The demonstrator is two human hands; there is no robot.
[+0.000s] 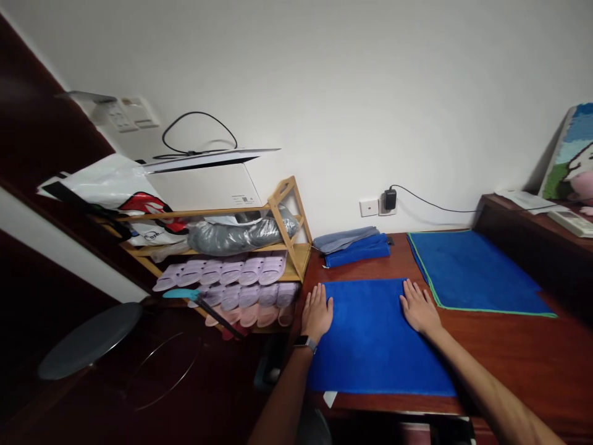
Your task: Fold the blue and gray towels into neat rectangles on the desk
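Note:
A bright blue cloth (370, 340) lies spread flat on the brown wooden table (523, 358), with a small white tag (330, 398) at its front left corner. My left hand (317, 314) rests flat on its back left corner, fingers together and stretched out, a watch on the wrist. On the back right corner lies my right hand (419, 307), palm down with the fingers extended. Neither hand grips anything. Another blue cloth with green edging (477, 272) is laid out farther right. Folded blue and grey cloths (354, 246) sit behind, near the wall.
At the left, a wooden rack (296, 259) holds purple and pink slippers (250, 272), a white box (204, 188) and bags. A round stool (90, 340) stands on the floor. A black charger (390, 199) is plugged into the wall, its cable running right.

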